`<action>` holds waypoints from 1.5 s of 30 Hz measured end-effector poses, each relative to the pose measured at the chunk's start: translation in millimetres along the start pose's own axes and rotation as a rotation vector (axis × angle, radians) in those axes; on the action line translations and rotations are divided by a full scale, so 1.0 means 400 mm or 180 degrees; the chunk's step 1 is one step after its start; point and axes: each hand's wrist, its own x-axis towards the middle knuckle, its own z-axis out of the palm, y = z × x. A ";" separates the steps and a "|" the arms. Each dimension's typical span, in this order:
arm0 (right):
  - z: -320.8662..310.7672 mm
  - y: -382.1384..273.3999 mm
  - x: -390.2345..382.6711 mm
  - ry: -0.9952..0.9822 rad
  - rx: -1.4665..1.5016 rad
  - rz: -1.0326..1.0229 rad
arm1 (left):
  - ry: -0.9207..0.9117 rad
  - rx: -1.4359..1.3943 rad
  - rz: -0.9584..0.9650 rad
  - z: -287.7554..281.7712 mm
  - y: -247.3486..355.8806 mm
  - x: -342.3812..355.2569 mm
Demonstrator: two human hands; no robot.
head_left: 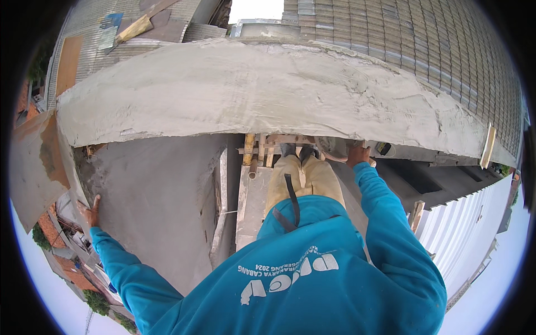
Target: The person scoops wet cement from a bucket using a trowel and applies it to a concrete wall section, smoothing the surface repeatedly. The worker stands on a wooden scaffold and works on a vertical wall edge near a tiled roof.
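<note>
My left hand (89, 212) rests at the outer edge of a grey plastered wall (151, 195), on the far left. Its fingers are apart and hold nothing. My right hand (358, 154) is closed just under the lower edge of a broad, pale, freshly plastered ledge (268, 89). A short tan end, like a handle, shows beside its fingers, but what it grips is mostly hidden. Just left of that hand is a rounded grey thing (333, 146), partly covered by the ledge. The ledge's surface is uneven, with smears and ridges.
Bamboo poles (248, 149) and planks lie around my feet below the ledge. Tiled roofing (402, 50) spreads beyond it to the right, corrugated sheets (167, 22) to the left. A stained board (39, 162) stands at the left edge. A white ribbed roof (463, 223) lies low on the right.
</note>
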 end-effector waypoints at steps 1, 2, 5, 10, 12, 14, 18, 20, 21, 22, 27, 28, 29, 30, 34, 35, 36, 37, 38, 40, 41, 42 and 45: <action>0.009 -0.007 0.000 -0.0027 -0.0078 0.0085 | -0.0055 -0.0040 -0.0035 -0.002 0.005 -0.003; 0.010 -0.004 -0.003 -0.0036 0.0092 0.0052 | -0.0077 -0.0092 -0.0048 -0.004 0.016 -0.011; 0.034 0.031 -0.016 -0.0053 0.0569 0.0025 | -0.0125 -0.0229 -0.0015 -0.021 0.035 -0.027; 0.117 0.028 -0.017 0.0154 0.1230 0.0332 | -0.0094 -0.0481 0.0226 -0.021 0.013 -0.019; 0.138 -0.003 -0.004 0.0241 0.1356 0.0488 | -0.0023 -0.0493 0.0220 -0.012 -0.005 -0.010; 0.139 -0.021 -0.015 0.0228 0.1482 0.0593 | 0.0000 -0.0515 0.0237 0.003 -0.016 -0.008; 0.176 -0.028 -0.052 0.0460 0.1839 0.0649 | -0.0080 -0.0512 0.0219 0.007 0.005 0.004; 0.165 -0.011 -0.071 0.0453 0.2002 0.0620 | -0.0070 -0.0507 0.0194 0.003 -0.014 0.006; 0.180 -0.001 -0.066 0.0488 0.2121 0.0545 | -0.0021 -0.0531 0.0209 0.003 -0.024 0.006; 0.192 0.009 -0.063 0.0523 0.2231 0.0477 | 0.0020 -0.0561 0.0225 0.006 -0.025 0.006; 0.200 0.042 -0.065 0.0543 0.2732 0.0611 | 0.0028 -0.0651 0.0284 0.022 -0.027 0.004; 0.198 0.050 -0.077 0.0631 0.2906 0.0626 | 0.0035 -0.0583 0.0285 0.020 -0.023 0.010; 0.201 0.056 -0.089 0.0720 0.3080 0.0642 | 0.0067 -0.0552 0.0305 0.016 -0.019 0.017; 0.230 0.066 -0.092 0.0908 0.2942 0.0624 | 0.0100 -0.0521 0.0326 0.009 -0.016 0.027; 0.285 0.141 -0.109 0.0966 0.2670 0.0621 | 0.0169 -0.0360 0.0276 0.028 -0.041 0.010; 0.282 0.156 -0.125 0.0788 0.2708 0.0672 | 0.0126 -0.0315 0.0245 0.029 -0.033 0.014; 0.280 0.170 -0.145 0.0735 0.2748 0.0698 | 0.0084 -0.0271 0.0215 0.028 -0.023 0.020; 0.272 0.184 -0.164 0.0694 0.2784 0.0712 | 0.0049 -0.0233 0.0170 0.031 -0.013 0.021; 0.268 0.198 -0.178 0.0642 0.2829 0.0693 | 0.0110 -0.0202 0.0195 0.030 -0.027 0.019; 0.312 0.239 -0.192 0.1040 0.2949 0.0349 | 0.0216 -0.0145 0.0224 0.034 -0.060 0.009; 0.300 0.244 -0.209 0.1253 0.2999 0.0206 | 0.0188 -0.0115 0.0200 0.040 -0.043 0.013; 0.287 0.259 -0.236 0.1210 0.2733 0.0149 | 0.0158 -0.0087 0.0174 0.043 -0.025 0.025; 0.008 0.243 -0.389 0.1100 0.2137 -0.0193 | 0.0166 -0.0081 0.0098 0.034 -0.002 0.005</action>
